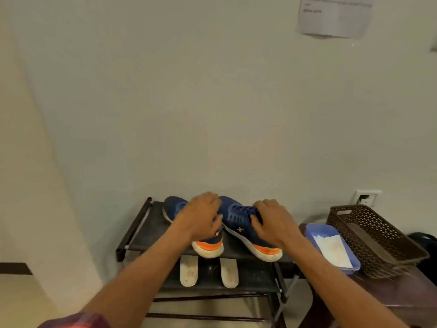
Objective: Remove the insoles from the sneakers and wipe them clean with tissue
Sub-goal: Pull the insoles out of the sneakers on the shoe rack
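Two blue sneakers with orange heels and white soles sit on the top shelf of a black shoe rack (139,235), heels toward me. My left hand (201,216) rests over the left sneaker (208,247), fingers curled at its opening. My right hand (272,221) grips the collar and laces of the right sneaker (238,223), which tilts on its side. Two pale insoles, the left insole (188,271) and the right insole (229,272), lie flat on the shelf below. White tissue (333,252) lies in a blue tray (312,229) to the right.
A brown perforated basket (378,237) stands on a dark wooden surface (406,294) right of the tray. The rack backs onto a plain wall with a socket (366,197) low at the right. A paper notice (335,15) hangs high on the wall.
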